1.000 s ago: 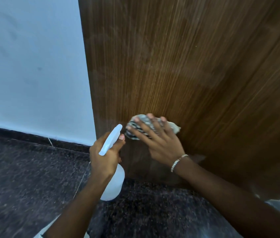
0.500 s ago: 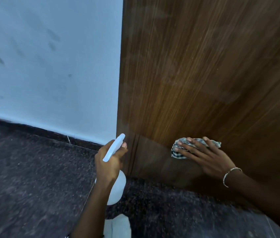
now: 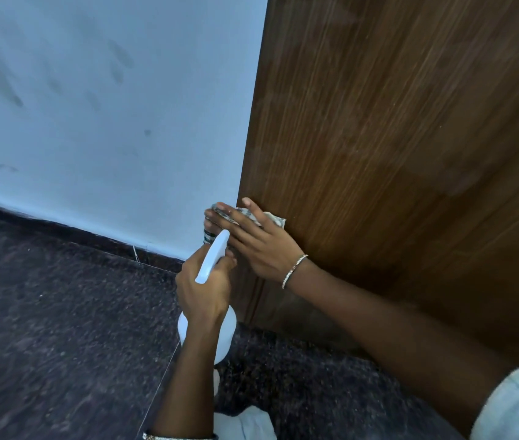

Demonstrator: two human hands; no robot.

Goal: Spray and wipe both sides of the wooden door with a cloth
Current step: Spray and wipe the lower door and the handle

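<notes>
Low in the frame's centre, our left grip curls round the spray bottle. Just above it, our right grip, fingers spread flat, presses the cloth against the door at its left edge, beside the wall.

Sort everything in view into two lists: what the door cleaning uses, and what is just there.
In use: wooden door; cloth, pressed to the door by the right hand; spray bottle, gripped by the left hand.

Just there: wall; floor; bracelet on the right wrist.
</notes>
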